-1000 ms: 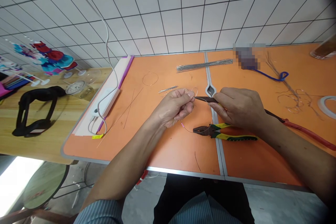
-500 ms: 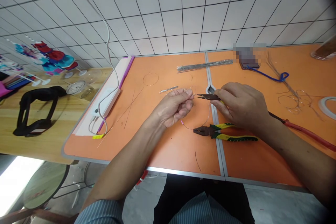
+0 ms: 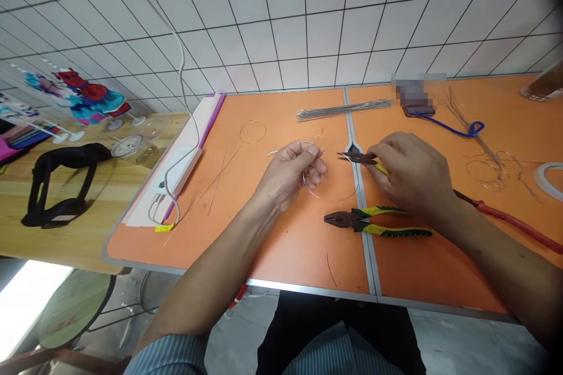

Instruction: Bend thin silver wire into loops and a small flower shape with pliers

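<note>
Between thumb and fingers, my left hand (image 3: 295, 171) pinches a thin wire (image 3: 353, 188) bent into a loop, which has a small pink piece on its lower part. My right hand (image 3: 411, 167) is closed round a pair of needle-nose pliers (image 3: 358, 157), its dark jaws pointing left toward the wire. A small gap separates the jaw tips from my left fingers; whether the jaws grip the wire I cannot tell. Just below lie combination pliers (image 3: 352, 220) with yellow and green handles. A short bundle of twisted wire (image 3: 273, 152) is partly hidden behind my left hand.
A bundle of straight wires (image 3: 343, 110) lies near the tiled wall. Loose wires (image 3: 215, 181) and a wire ring (image 3: 253, 132) are on the left, beside a white power strip (image 3: 180, 173). On the right are a red-handled tool (image 3: 519, 222), a blue cord (image 3: 453, 128) and a tape roll (image 3: 552, 179).
The needle-nose pliers in my right hand have moved slightly right, away from my left fingers. My left hand has turned a little, and the wire loop has shifted up and right.
</note>
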Demonstrator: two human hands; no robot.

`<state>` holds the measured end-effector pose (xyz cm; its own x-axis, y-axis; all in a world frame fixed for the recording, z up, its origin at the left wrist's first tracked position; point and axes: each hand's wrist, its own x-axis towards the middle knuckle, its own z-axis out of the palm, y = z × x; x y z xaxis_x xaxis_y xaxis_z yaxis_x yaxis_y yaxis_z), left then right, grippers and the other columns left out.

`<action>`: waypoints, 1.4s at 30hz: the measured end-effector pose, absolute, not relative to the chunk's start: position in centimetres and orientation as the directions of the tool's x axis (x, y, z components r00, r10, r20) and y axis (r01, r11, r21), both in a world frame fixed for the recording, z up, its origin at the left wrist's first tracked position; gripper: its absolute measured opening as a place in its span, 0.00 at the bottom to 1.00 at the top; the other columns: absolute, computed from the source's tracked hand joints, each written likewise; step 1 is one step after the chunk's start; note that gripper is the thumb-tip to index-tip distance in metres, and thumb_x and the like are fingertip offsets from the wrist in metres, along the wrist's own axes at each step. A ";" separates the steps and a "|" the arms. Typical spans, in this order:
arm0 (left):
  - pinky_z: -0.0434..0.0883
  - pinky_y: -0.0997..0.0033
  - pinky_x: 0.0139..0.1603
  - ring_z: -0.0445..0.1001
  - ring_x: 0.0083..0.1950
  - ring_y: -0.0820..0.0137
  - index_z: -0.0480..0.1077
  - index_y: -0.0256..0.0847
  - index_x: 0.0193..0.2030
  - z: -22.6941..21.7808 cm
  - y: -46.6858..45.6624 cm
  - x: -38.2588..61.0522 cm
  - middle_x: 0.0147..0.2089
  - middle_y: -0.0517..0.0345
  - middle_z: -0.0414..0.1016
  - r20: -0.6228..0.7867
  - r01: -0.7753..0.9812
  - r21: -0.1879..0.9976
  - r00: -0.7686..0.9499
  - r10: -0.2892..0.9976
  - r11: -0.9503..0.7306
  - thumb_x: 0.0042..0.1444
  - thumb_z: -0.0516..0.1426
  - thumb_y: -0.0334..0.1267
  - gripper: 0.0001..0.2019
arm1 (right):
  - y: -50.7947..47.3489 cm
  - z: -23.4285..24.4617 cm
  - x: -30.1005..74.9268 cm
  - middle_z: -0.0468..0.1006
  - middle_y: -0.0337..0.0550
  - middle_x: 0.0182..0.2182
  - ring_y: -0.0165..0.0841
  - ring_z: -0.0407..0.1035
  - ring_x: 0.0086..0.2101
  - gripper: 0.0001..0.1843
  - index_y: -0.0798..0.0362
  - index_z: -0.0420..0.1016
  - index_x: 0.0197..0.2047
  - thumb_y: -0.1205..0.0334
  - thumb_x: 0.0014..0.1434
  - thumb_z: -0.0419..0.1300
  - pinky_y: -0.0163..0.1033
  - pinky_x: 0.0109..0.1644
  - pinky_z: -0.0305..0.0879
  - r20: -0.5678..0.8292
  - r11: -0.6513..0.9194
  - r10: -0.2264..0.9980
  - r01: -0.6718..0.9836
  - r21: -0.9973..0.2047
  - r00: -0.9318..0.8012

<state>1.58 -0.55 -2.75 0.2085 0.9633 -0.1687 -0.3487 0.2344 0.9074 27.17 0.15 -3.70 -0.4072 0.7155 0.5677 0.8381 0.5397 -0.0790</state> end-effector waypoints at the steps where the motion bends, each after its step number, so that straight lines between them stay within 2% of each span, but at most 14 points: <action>1: 0.74 0.79 0.24 0.77 0.24 0.76 0.75 0.37 0.38 -2.9 -0.5 1.6 0.31 0.57 0.83 -0.150 -0.350 0.913 0.184 0.971 0.208 0.65 0.69 0.42 0.12 | 0.0 -3.4 26.9 0.82 0.48 0.35 0.40 0.72 0.34 0.14 0.51 0.80 0.40 0.54 0.75 0.58 0.44 0.37 0.60 0.525 0.508 0.790 0.818 -0.270 -0.317; 3: 0.79 0.77 0.30 0.81 0.28 0.74 0.76 0.36 0.41 -3.2 -0.5 1.8 0.34 0.54 0.85 -0.133 -0.345 0.922 0.151 0.980 0.178 0.65 0.70 0.43 0.12 | -0.5 -2.7 26.1 0.79 0.42 0.29 0.37 0.71 0.29 0.16 0.50 0.80 0.39 0.51 0.75 0.58 0.42 0.33 0.62 0.344 0.389 0.915 0.691 -0.610 -0.212; 4: 0.80 0.76 0.32 0.82 0.30 0.73 0.77 0.36 0.41 -3.4 -0.5 1.9 0.35 0.53 0.86 -0.130 -0.342 0.924 0.141 0.981 0.172 0.65 0.70 0.44 0.13 | -0.8 -2.3 25.6 0.79 0.41 0.27 0.36 0.71 0.27 0.17 0.49 0.80 0.39 0.49 0.75 0.58 0.42 0.32 0.63 0.268 0.335 0.942 0.619 -0.710 -0.203; 6: 0.82 0.75 0.35 0.84 0.32 0.72 0.77 0.36 0.42 -3.7 -0.5 2.0 0.37 0.51 0.87 -0.129 -0.331 0.928 0.143 0.981 0.171 0.64 0.70 0.45 0.13 | -1.3 -1.8 24.6 0.82 0.41 0.32 0.36 0.73 0.29 0.14 0.49 0.81 0.41 0.48 0.72 0.62 0.42 0.34 0.66 0.225 0.301 0.952 0.522 -0.798 -0.205; 9: 0.83 0.74 0.37 0.86 0.34 0.70 0.77 0.35 0.42 -3.9 -0.5 2.1 0.39 0.49 0.88 -0.142 -0.315 0.928 0.193 0.971 0.199 0.65 0.70 0.45 0.14 | -1.5 -2.0 23.8 0.82 0.42 0.32 0.38 0.74 0.32 0.10 0.48 0.81 0.38 0.52 0.69 0.65 0.42 0.34 0.66 0.250 0.297 0.955 0.479 -0.826 -0.161; 13: 0.83 0.73 0.38 0.87 0.34 0.70 0.78 0.35 0.45 -3.8 -0.5 2.1 0.41 0.47 0.89 -0.147 -0.323 0.921 0.228 0.962 0.218 0.66 0.69 0.43 0.12 | -1.4 -3.0 24.0 0.79 0.41 0.28 0.37 0.70 0.29 0.12 0.48 0.79 0.35 0.50 0.67 0.65 0.42 0.31 0.62 0.254 0.277 0.961 0.455 -0.846 -0.113; 16: 0.83 0.74 0.38 0.87 0.34 0.71 0.78 0.35 0.44 -3.7 -0.5 2.3 0.40 0.49 0.89 -0.147 -0.334 0.919 0.204 0.968 0.210 0.66 0.69 0.41 0.10 | -1.7 -3.2 23.9 0.80 0.41 0.28 0.36 0.70 0.29 0.13 0.48 0.81 0.36 0.49 0.68 0.65 0.42 0.32 0.64 0.222 0.262 0.965 0.457 -0.850 -0.140; 19: 0.83 0.74 0.38 0.87 0.34 0.70 0.77 0.35 0.44 -3.7 -0.7 2.6 0.41 0.48 0.89 -0.149 -0.334 0.918 0.206 0.967 0.213 0.67 0.68 0.40 0.10 | -2.1 -3.1 23.6 0.80 0.40 0.29 0.36 0.72 0.31 0.10 0.49 0.80 0.35 0.54 0.66 0.66 0.41 0.36 0.66 0.205 0.263 0.963 0.443 -0.857 -0.175; 25: 0.85 0.72 0.40 0.89 0.37 0.67 0.79 0.34 0.46 -3.6 -0.8 2.5 0.43 0.45 0.89 -0.121 -0.311 0.931 0.236 0.964 0.193 0.67 0.68 0.45 0.13 | -2.5 -3.4 23.3 0.78 0.39 0.27 0.35 0.69 0.29 0.09 0.50 0.79 0.34 0.54 0.63 0.67 0.41 0.34 0.64 0.147 0.181 0.982 0.406 -0.896 -0.115; 29: 0.84 0.72 0.39 0.89 0.38 0.66 0.80 0.34 0.47 -3.7 -0.5 2.1 0.44 0.44 0.89 -0.128 -0.264 0.944 0.261 0.957 0.198 0.63 0.71 0.48 0.18 | -2.7 -3.7 23.3 0.77 0.38 0.27 0.35 0.69 0.30 0.09 0.50 0.79 0.35 0.54 0.63 0.66 0.42 0.36 0.63 0.151 0.205 0.975 0.408 -0.890 -0.161; 32: 0.84 0.73 0.39 0.89 0.37 0.66 0.80 0.33 0.44 -3.9 -0.4 2.0 0.41 0.44 0.89 -0.134 -0.255 0.943 0.292 0.947 0.212 0.62 0.72 0.45 0.16 | -2.7 -4.1 23.4 0.76 0.38 0.28 0.35 0.68 0.31 0.09 0.51 0.79 0.34 0.55 0.62 0.67 0.42 0.36 0.62 0.164 0.235 0.965 0.396 -0.888 -0.204; 36: 0.83 0.73 0.39 0.89 0.38 0.66 0.80 0.32 0.41 -4.1 -0.5 2.3 0.39 0.44 0.88 -0.121 -0.282 0.940 0.252 0.960 0.193 0.63 0.72 0.42 0.13 | -2.5 -4.5 23.4 0.76 0.38 0.28 0.34 0.68 0.31 0.09 0.51 0.78 0.34 0.55 0.62 0.66 0.41 0.36 0.62 0.180 0.250 0.960 0.363 -0.898 -0.214; 42: 0.82 0.71 0.41 0.89 0.40 0.64 0.79 0.34 0.43 -4.0 -0.3 2.4 0.42 0.43 0.89 -0.127 -0.299 0.932 0.260 0.957 0.205 0.66 0.70 0.47 0.15 | -2.2 -4.6 23.4 0.76 0.39 0.28 0.35 0.69 0.31 0.10 0.51 0.78 0.35 0.54 0.63 0.66 0.41 0.37 0.62 0.199 0.256 0.962 0.361 -0.897 -0.189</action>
